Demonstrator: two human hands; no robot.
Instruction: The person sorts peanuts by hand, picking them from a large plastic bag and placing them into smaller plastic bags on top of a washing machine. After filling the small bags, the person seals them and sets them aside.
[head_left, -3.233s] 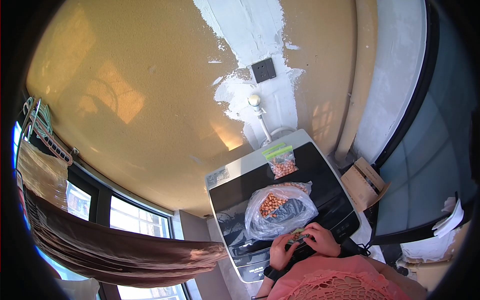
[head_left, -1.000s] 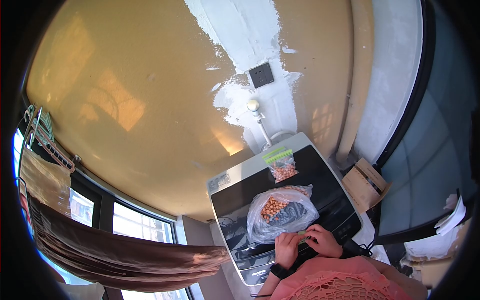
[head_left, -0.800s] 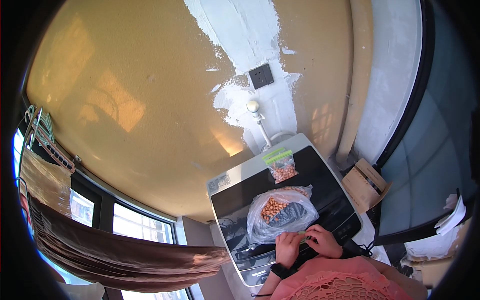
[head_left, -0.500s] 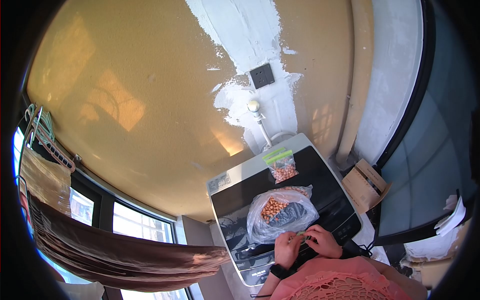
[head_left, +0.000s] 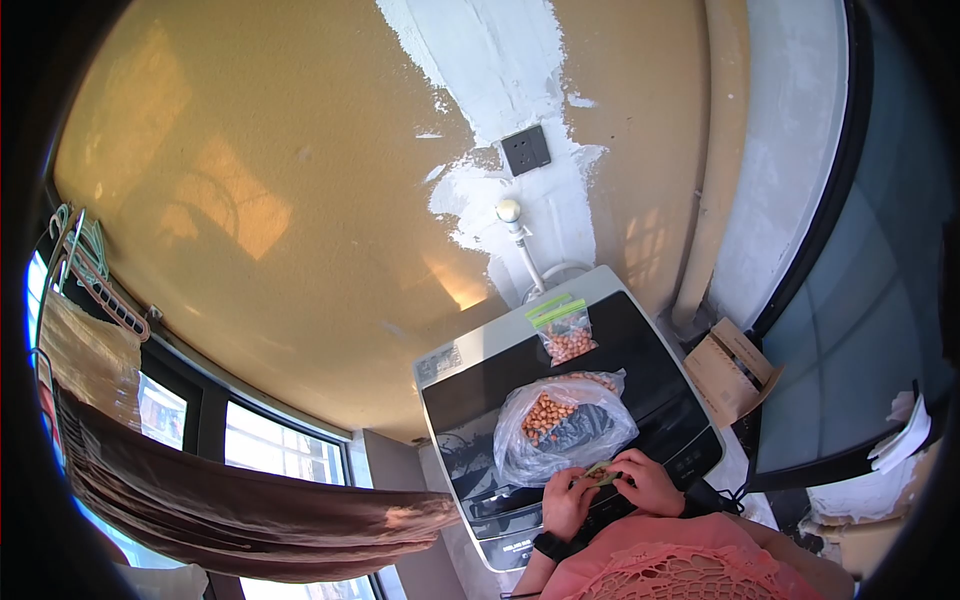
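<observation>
Near the front edge of the washing machine's dark lid, my left hand (head_left: 567, 503) and my right hand (head_left: 648, 486) are close together. Between them is a green-edged thing (head_left: 600, 473), pinched by the fingers of both; it looks like the green strip of a zip bag, though most of it is hidden. Just beyond my hands lies a large clear plastic bag (head_left: 515, 455), its mouth spread wide, with reddish-brown peanuts (head_left: 547, 415) inside. Farther back, a small zip bag (head_left: 567, 337) with a green top holds more peanuts.
The washing machine (head_left: 470, 400) stands against a yellow wall with a tap (head_left: 510, 215) and a socket (head_left: 526, 151) above it. An open cardboard box (head_left: 727, 372) is on its right. A brown curtain (head_left: 250, 510) hangs at the windows on the left.
My left hand has shifted slightly left, and more of the green strip shows between my hands. My right hand and the bags on the lid stay in place.
</observation>
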